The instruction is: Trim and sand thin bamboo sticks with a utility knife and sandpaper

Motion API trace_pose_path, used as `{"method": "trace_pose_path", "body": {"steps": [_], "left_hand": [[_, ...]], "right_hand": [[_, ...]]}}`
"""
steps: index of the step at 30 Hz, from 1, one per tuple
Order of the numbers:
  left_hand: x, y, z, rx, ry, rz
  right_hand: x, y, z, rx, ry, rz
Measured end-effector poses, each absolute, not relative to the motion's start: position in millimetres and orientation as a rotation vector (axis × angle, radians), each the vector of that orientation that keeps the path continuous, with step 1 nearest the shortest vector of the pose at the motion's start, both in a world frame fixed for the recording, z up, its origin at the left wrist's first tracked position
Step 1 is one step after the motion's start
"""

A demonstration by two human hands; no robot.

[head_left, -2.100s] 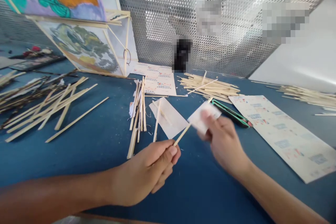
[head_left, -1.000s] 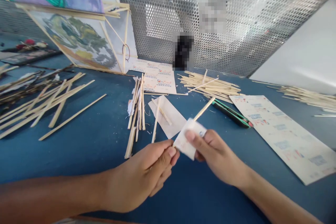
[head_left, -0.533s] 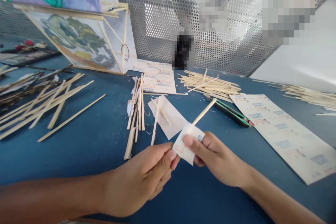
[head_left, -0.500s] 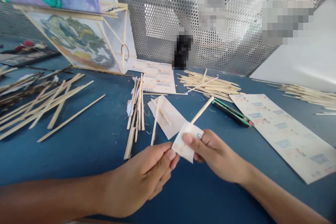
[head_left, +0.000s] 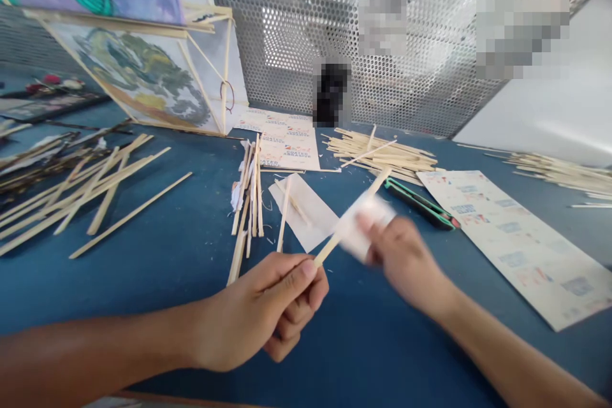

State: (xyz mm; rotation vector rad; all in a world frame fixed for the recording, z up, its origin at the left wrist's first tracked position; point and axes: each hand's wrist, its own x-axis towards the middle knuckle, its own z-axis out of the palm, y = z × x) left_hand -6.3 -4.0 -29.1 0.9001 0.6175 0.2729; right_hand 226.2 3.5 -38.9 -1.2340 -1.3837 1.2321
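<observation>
My left hand (head_left: 270, 315) is closed, pinching the near end of a thin bamboo stick (head_left: 326, 250) that slants up and to the right above the blue table (head_left: 182, 255). My right hand (head_left: 408, 258) is blurred by motion; its fingers are folded around a small white piece of paper (head_left: 363, 223) wrapped over the middle of that stick. The stick's far tip (head_left: 385, 173) pokes out beyond the paper.
A white paper sheet (head_left: 308, 210) and a bundle of sticks (head_left: 248, 194) lie just beyond my hands. More stick piles (head_left: 382, 156) sit at the back, left and far right. A green-black cutter (head_left: 421, 204), printed sheets (head_left: 519, 242), a painted kite frame (head_left: 143, 76) and perforated metal wall (head_left: 430, 44) surround the work area.
My right hand has slid the paper up along the stick, away from my left hand, and is now blurred. My left hand has stayed in place holding the stick end.
</observation>
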Motion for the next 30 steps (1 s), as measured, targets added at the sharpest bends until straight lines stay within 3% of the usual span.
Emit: {"method": "trace_pose_path", "body": {"steps": [9, 12, 30], "left_hand": [[-6, -4, -32, 0.867, 0.6, 0.339], [-6, -4, -32, 0.865, 0.587, 0.34], [-5, -5, -31, 0.843, 0.604, 0.425]], "right_hand": [[231, 8, -43, -1.19, -1.276, 1.109], [231, 4, -40, -1.235, -1.487, 1.247], [224, 1, -40, -1.218, -1.486, 1.263]]}}
